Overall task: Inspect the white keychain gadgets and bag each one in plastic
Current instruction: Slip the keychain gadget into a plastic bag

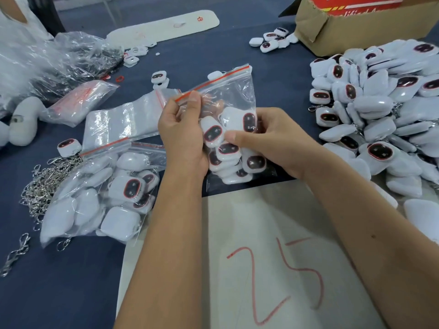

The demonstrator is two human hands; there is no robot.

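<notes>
zip bag (234,91) mouth pinched by left hand (183,129) | gadgets (228,148) pinched by right hand (268,143) | light, slick shells; limp film best held at the zip strip

Dark navy cloth-covered table (71,293) under even, soft light

A torn brown cardboard box (351,32) sits at its far right corner; bluish floor beyond.

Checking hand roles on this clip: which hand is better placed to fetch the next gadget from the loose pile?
Right hand: the pile lies just beside it, while the left hand pinches the bag by its red strip.
</notes>
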